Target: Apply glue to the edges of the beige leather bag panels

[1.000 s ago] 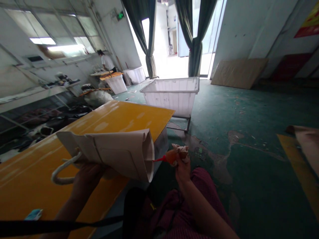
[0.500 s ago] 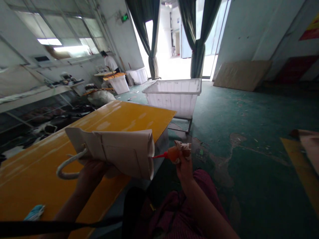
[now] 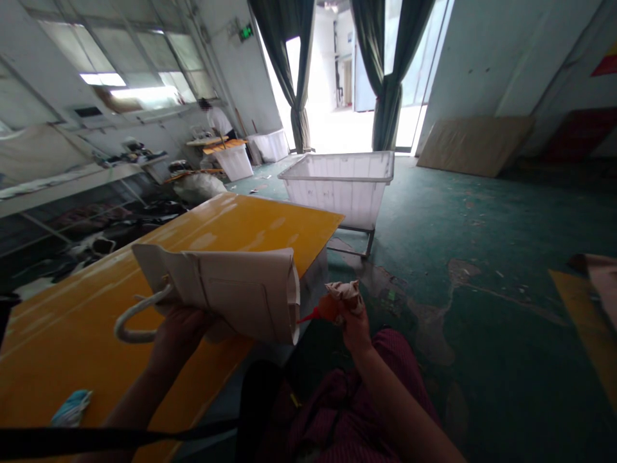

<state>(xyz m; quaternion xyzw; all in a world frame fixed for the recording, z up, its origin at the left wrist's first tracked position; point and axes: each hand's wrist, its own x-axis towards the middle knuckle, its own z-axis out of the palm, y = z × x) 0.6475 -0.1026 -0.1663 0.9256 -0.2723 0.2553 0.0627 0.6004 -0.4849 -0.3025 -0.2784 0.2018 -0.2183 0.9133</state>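
above the yellow table point(image 3: 250, 225), left grip point(image 3: 180, 331) closed on white bag point(image 3: 231, 292), right grip point(image 3: 351, 318) closed on orange glue bottle point(image 3: 325, 308)

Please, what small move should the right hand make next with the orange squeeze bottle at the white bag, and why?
Probably slide the red nozzle a little along the open end of the white bag. The right hand holds the orange squeeze bottle with its tip right at that edge, and the left hand steadies the bag from below above the yellow table.

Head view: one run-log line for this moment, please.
left hand: holds white bag over yellow table | right hand: holds orange red-nozzled bottle, tip at bag's open end
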